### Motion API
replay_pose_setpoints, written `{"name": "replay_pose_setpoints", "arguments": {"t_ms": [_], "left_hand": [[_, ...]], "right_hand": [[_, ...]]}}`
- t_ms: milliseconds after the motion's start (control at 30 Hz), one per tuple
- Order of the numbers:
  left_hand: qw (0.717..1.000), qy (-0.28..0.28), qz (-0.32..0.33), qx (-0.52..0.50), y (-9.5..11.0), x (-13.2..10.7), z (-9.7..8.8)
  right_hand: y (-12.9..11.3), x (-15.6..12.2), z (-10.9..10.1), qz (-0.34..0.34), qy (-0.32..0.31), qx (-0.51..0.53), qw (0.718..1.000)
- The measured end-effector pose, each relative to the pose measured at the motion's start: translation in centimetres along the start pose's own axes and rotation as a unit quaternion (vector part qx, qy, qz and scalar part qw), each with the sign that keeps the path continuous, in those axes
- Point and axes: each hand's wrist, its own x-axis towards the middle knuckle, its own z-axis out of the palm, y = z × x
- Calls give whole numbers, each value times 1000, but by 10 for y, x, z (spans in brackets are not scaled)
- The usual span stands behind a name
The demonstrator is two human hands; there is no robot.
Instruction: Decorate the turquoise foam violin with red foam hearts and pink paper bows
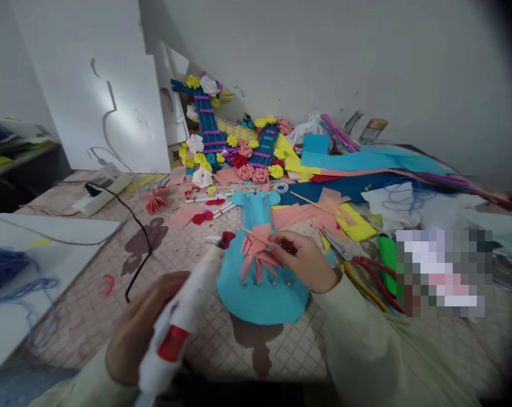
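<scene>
My left hand [143, 316] is wrapped round a white hot glue gun [182, 316] with a red patch on its side. The gun's dark nozzle points up and away, close to the blue guitar-shaped cutout [262, 308]. Between the fingers of my right hand [302, 257] is a pink paper flower [258, 254] with folded, pointed petals. A thin stick pokes out at its upper left. The flower is over the cutout's body and hides part of it; whether they touch I cannot tell. Small studs sit along the cutout's lower body and head.
Scissors [334, 246] and red-handled pliers [377, 274] lie to the right. Another pink folded flower [155, 199] is at the left, near a black cable [143, 226] and a power strip [107, 183]. Decorated guitar shapes [209, 124] with paper roses stand at the back. Pink paper scraps [294, 215] are scattered about.
</scene>
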Motion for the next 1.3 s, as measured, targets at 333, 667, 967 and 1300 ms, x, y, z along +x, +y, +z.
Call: {"name": "replay_pose_setpoints", "arguments": {"t_ms": [333, 667, 967, 1300], "left_hand": [[985, -40, 164, 42, -7, -1, 42], [988, -49, 140, 34, -3, 6, 46], [988, -82, 130, 18, -3, 7, 48], [986, -96, 138, 13, -3, 8, 49]], "right_hand": [[-3, -2, 3, -2, -19, -15, 1000], [-4, -3, 2, -4, -22, -18, 1000], [-4, -2, 3, -5, -27, -17, 999], [-3, -2, 3, -5, -30, -18, 999]]}}
